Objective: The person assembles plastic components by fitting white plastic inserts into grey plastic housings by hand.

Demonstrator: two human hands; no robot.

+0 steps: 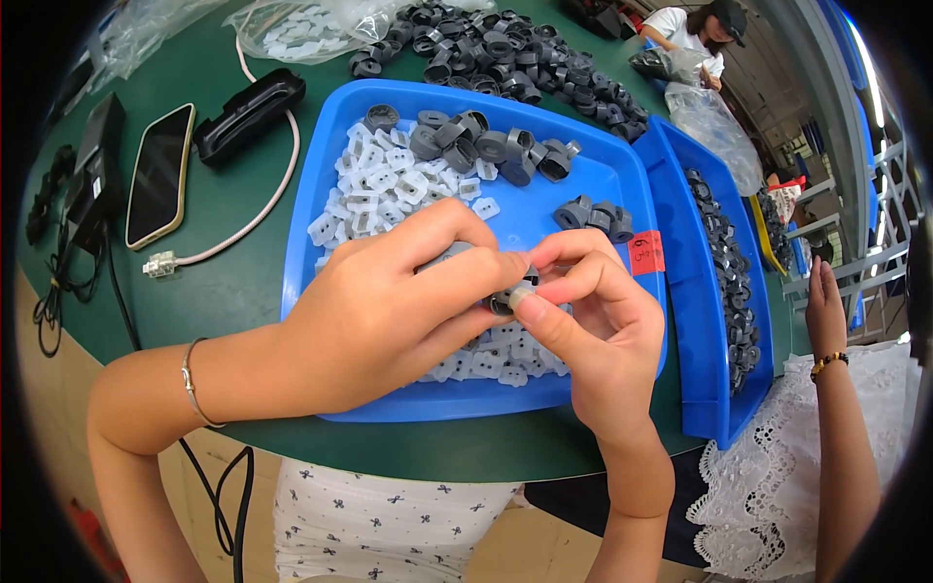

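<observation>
Above the front of a blue tray (418,406), my two hands meet over a small dark grey ring-shaped plastic part (501,304). My left hand (389,301) pinches it from the left, its fingers partly hiding the part. From the other side, the thumb and fingertips of my right hand (612,316) close on it; whether they also hold a small white piece cannot be made out. Beneath the hands the tray bears a heap of small translucent white plastic pieces (374,180). Loose dark grey ring parts (486,146) lie toward the tray's back and right side.
Behind the tray spreads a pile of grey parts (505,49) beside a clear bag (311,34). A long blue bin (692,384) of parts stands on the right. Phone (160,175), black case (251,115) and cables are at left. A co-worker's arm (844,418) is close on the right.
</observation>
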